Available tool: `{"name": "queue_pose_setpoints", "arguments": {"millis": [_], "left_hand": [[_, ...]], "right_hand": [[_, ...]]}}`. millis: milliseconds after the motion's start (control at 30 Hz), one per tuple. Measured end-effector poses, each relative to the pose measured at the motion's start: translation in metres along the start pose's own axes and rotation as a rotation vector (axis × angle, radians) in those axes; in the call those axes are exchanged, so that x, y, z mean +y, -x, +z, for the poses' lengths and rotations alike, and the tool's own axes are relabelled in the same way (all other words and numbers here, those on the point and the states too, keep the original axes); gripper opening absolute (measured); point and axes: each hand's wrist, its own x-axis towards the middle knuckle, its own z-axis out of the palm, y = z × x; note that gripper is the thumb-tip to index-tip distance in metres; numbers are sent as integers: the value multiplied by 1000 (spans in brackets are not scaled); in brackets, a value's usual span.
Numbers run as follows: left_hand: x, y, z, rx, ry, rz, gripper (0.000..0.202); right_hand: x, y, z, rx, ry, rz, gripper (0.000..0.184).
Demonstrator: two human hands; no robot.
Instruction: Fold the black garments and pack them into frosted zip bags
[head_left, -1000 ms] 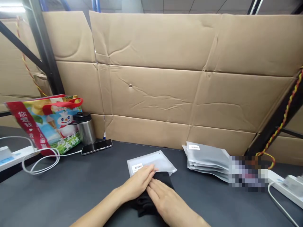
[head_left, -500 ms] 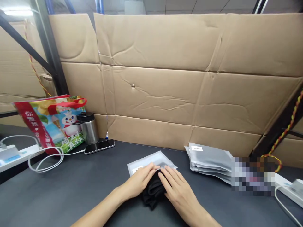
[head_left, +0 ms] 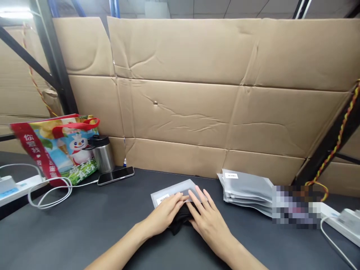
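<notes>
A folded black cloth item lies at the mouth of a frosted plastic bag with a white barcode label. My left hand rests over the cloth's left side, fingers bent and together, gripping it at the bag's edge. My right hand is on the other side, fingers stretched and spread across the bag's near right part, thumb against the cloth. Both hands hide most of the cloth and the bag's opening, so how far the cloth sits inside cannot be seen.
Several frosted bags are stacked on the right, beside a blurred patch. At the left stand a colourful tote bag and a steel flask. A phone lies on the dark table with a white cable. Behind rises a cardboard wall.
My hands and the cloth have shifted slightly away from me, toward the bag. The right fingers have spread and reach farther over the bag. Less of the cloth shows.
</notes>
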Motion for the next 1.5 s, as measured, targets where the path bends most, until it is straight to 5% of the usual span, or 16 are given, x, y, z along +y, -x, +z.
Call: {"name": "queue_pose_setpoints", "arguments": {"millis": [300,500,767,1033,1133,1267,1500], "left_hand": [[0,-2,5,-41,-76,26,32],[-11,18,-10,-123,-289,27,63],[-8,22,-17,-310,-523,173,59],[-5,23,-27,-339,-602,256,54],[5,13,-14,-237,-649,276,42],[15,-16,25,-92,-758,266,37],[11,-54,80,-30,-975,291,30]], "right_hand": [[1,-15,29,15,12,33,29],[21,5,2,-1,-134,-24,32],[49,42,21,-97,-182,128,53],[43,35,9,-194,-203,214,32],[44,35,10,-195,-184,263,29],[45,38,14,-168,-189,277,26],[46,36,12,-151,-212,247,24]]}}
